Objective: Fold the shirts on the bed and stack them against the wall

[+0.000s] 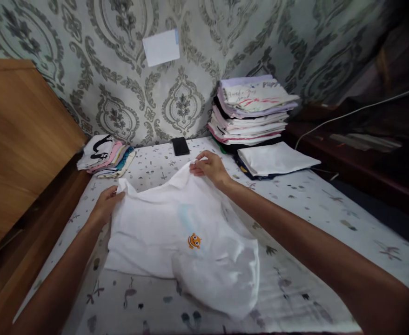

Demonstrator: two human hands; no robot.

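Lettering (270,84), perhaps "PUPS", tops stack (249,125) beyond held white garment (148,232)

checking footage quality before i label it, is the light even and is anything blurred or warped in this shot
Head view: uneven light, upper right corner nearly black; head view: white garment smeared at its lower right, perhaps by motion, while its orange print is clearer; head view: wooden panel seems stretched toward the edge, probably wide-lens distortion.

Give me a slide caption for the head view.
Left hand and right hand hold a white garment over a patterned sheet, folded clothes stacked beyond.
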